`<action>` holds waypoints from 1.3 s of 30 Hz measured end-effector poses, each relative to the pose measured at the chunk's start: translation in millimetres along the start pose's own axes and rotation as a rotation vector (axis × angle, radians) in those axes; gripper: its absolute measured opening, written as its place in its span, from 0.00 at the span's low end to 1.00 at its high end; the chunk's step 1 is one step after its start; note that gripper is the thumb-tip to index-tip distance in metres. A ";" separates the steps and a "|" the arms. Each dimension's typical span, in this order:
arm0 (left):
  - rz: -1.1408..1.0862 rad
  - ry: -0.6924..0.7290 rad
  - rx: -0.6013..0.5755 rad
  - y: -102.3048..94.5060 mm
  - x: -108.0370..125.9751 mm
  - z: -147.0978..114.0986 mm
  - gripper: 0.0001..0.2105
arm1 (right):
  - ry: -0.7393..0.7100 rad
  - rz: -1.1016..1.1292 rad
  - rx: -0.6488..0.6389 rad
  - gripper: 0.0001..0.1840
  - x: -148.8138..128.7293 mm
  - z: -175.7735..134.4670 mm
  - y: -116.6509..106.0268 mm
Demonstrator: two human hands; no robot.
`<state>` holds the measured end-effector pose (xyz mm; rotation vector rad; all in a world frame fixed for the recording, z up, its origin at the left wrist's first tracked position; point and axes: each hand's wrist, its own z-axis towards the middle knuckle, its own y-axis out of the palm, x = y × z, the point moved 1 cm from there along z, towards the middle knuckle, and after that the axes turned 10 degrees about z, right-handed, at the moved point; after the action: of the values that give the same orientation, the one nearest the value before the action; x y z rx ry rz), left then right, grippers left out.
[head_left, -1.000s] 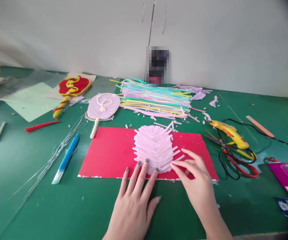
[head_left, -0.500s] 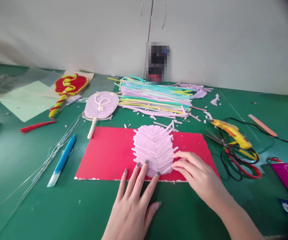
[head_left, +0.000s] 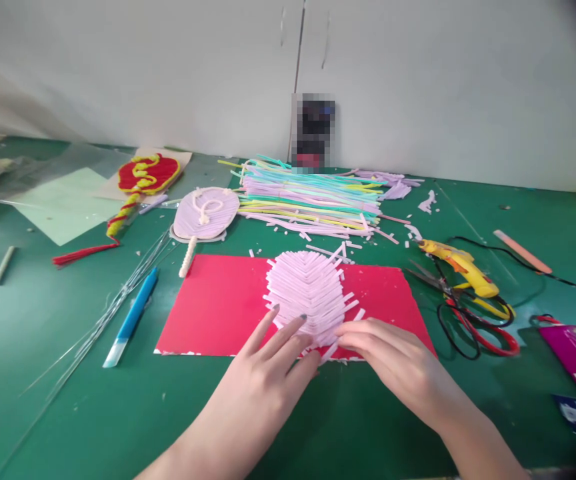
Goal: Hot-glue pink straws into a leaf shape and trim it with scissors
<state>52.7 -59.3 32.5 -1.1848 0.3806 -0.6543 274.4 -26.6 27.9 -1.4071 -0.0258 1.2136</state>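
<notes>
A leaf-like oval of lilac pipe cleaner pieces, laid in a V pattern, sits on a red card. My left hand rests over its lower left edge with fingers spread, two fingertips touching the lilac pieces. The thumb side of that hand is partly hidden. At the lower right edge, the fingertips of my right hand pinch a short lilac pipe cleaner piece, whose other end sticks out above the fingers. Other short ends jut from the oval's right side.
Behind lies a bundle of pastel pipe cleaners. A lilac fan and a red-yellow fan are at left, near wires and a blue pen-like tool. Scissors and a yellow glue gun lie right.
My left hand has shifted and turned, its fingers bending more. My right hand has moved slightly left and down, and a loose lilac piece now shows between its fingertips.
</notes>
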 end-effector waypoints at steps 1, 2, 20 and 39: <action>-0.022 0.019 -0.005 -2.0 -1.8 3.9 0.14 | 0.001 0.004 0.002 0.16 -0.3 -0.6 0.2; -0.038 0.025 -0.005 -3.6 -3.1 7.0 0.14 | 0.000 0.005 0.009 0.16 -0.4 -1.7 0.4; -0.082 0.052 0.087 -4.3 5.3 11.6 0.14 | -0.018 0.098 0.055 0.09 -18.2 -1.3 11.3; -0.003 -0.041 0.078 4.7 7.8 7.7 0.11 | -0.096 -0.113 0.106 0.10 -14.4 5.0 16.8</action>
<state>64.5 -57.8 31.3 -1.1230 0.3156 -0.6413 254.3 -37.0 25.7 -1.2383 -0.1049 1.1715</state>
